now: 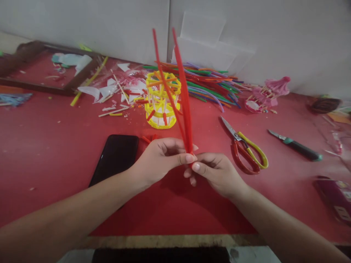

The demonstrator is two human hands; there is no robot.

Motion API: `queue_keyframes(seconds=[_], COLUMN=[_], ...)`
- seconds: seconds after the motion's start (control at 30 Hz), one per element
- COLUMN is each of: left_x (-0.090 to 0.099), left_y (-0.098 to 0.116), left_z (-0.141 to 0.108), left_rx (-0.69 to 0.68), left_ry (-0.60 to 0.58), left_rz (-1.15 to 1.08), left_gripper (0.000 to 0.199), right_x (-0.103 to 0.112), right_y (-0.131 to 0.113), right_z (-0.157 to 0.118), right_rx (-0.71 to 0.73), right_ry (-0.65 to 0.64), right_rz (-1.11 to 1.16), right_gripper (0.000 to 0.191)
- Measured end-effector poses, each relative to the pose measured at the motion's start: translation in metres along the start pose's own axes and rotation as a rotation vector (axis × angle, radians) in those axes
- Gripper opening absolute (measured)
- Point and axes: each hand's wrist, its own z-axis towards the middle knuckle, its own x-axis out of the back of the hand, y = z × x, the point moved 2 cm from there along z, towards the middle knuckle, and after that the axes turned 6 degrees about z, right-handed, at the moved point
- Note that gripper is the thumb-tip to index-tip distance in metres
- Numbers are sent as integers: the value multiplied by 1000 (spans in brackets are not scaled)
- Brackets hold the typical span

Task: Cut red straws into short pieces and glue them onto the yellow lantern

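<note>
Several long red pipe cleaners stand upright over the table, gathered at their lower end, with one strand leaning apart to the left. My left hand pinches the bundle near its bottom between thumb and fingers. Just beneath and to the right, my right hand closes thumb and fingers on the lower tip, touching my left hand. Behind the strands is a round yellow structure with white sticks and short red and orange pieces. Short red pieces lie behind my left hand.
Scissors and a green-handled knife lie right; a black phone lies left. Colored pipe cleaners, paper scraps and a pink model are at the back. A dark frame stands back left, a maroon phone far right.
</note>
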Motion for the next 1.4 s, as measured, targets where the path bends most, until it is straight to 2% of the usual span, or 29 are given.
queue_keyframes(seconds=[0.13, 0.33, 0.5, 0.6, 0.73, 0.87, 1.4], left_x=[0, 0, 1, 0, -2, -3, -4], left_y=[-1, -1, -1, -1, 1, 6, 4], left_z=[2, 5, -1, -6, -10, -10, -7], left_rx=[12, -49, -115, -209, -296, -354, -262], left_ry=[-8, 130, 344, 392, 400, 384, 323], left_rz=[52, 177, 283, 412, 663, 811, 600], left_gripper=[5, 15, 51, 34, 10, 8, 17], right_x=[-3, -12, -18, -19, -19, -19, -15], right_y=[2, -4, -6, -5, -4, -5, -2], right_z=[-1, -3, -4, -4, -5, -6, -3], right_rx=[-15, 178, 329, 359, 366, 396, 372], right_ry=[38, 226, 309, 335, 350, 354, 359], right_rz=[-18, -237, -380, -428, -489, -546, -549], right_gripper=[23, 24, 18, 17, 16, 17, 18])
